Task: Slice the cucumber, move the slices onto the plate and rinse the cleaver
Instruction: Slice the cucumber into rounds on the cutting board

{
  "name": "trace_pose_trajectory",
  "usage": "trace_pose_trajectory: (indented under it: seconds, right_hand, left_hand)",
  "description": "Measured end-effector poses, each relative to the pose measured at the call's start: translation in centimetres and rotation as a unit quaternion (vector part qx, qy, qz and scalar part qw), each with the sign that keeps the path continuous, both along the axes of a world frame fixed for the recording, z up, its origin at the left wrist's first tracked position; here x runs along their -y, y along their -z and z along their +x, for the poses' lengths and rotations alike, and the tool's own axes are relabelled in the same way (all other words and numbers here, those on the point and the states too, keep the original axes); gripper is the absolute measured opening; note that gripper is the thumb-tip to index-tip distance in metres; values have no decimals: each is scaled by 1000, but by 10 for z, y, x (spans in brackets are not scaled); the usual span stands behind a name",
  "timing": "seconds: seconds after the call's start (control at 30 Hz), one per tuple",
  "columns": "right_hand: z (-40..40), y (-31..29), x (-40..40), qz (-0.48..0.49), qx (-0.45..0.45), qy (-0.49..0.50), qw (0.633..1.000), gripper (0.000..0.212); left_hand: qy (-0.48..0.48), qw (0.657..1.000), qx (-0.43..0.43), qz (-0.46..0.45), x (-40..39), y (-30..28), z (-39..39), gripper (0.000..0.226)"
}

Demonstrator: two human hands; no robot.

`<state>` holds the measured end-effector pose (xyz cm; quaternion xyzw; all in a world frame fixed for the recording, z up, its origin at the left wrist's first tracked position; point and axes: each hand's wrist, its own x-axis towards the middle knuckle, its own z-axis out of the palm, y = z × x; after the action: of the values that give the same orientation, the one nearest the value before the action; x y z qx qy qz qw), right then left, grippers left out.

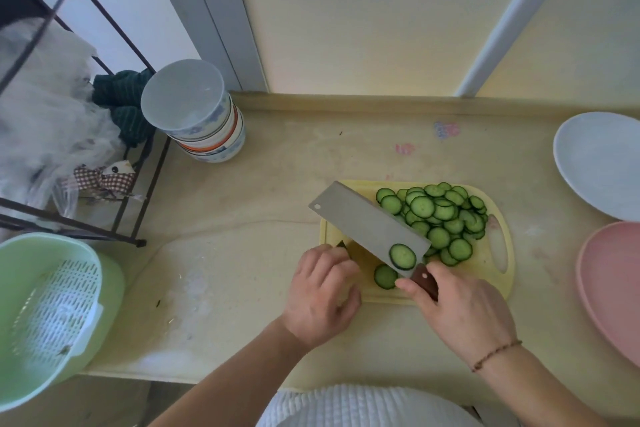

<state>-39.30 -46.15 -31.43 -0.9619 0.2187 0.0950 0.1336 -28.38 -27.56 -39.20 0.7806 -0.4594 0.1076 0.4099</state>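
A single head-worn wide-angle view looks steeply down from close above the pale yellow stone desk (pixel 263 184), facing the wall behind it. The right hand's grip (pixel 460 308) sits just below frame centre, edges bowed by distortion.

Soft, dim yellowish daylight; faint shadows; wide-angle bending at the edges; slightly soft focus throughout

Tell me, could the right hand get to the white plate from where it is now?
Probably yes: the white plate lies empty on the right hand's own side with bare counter between, though that hand grips the cleaver.
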Motion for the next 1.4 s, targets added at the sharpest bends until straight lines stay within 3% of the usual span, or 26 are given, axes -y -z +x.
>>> trace_pose_trajectory:
  seconds: [0.2,0.27,0.33,0.43,0.53,0.63,0.7,0.87,0.97,1.07,1.13,1.23,1.27,1.33,1.4]
  right_hand:
    - [-6,-1,0,-33,-19,-29,999,52]
    - [-10,-2,0,-45,-21,-28,998,61]
    - [-17,-1,2,-59,-18,-22,998,72]
    - [-27,0,5,-68,-17,-4,998,69]
    - [-34,-1,10,-57,-1,17,998,62]
    - [-42,-6,21,-56,17,62,996,55]
    - [-48,-9,26,-58,7,97,994,56]
    - [-54,-14,33,-34,16,147,988,58]
    - [-58,-14,34,-13,20,156,987,61]
    - [-59,-15,31,4,18,163,986,60]
    - [-60,-14,29,16,15,161,987,60]
    - [-60,-12,26,30,17,156,987,59]
    - [-60,-10,25,49,19,157,986,58]
    - [-65,-7,23,128,23,161,978,59]
    - [-70,-11,19,299,31,167,939,59]
  left_hand:
    - [162,979,65,108,36,-25,2,38]
    - [200,966,81,141,41,-20,8,37]
    - [225,961,95,130,41,-16,12,29]
    - [232,963,107,81,40,-19,10,21]
    - [184,978,90,34,36,-19,11,24]
    - [20,999,33,18,37,-16,31,30]
    - [-79,996,-18,48,46,-16,46,29]
    - [-78,973,-126,178,67,-10,73,13]
    - [-83,969,-132,190,69,-5,77,9]
    - [-70,975,-151,146,68,-7,74,23]
    - [-53,970,-228,66,65,-17,68,24]
    - [-128,942,-304,-57,54,-34,56,21]
    - [-175,933,-306,-67,47,-34,52,20]
    - [-229,927,-298,-1,28,-27,40,25]
    - [-203,936,-276,85,9,-15,25,39]
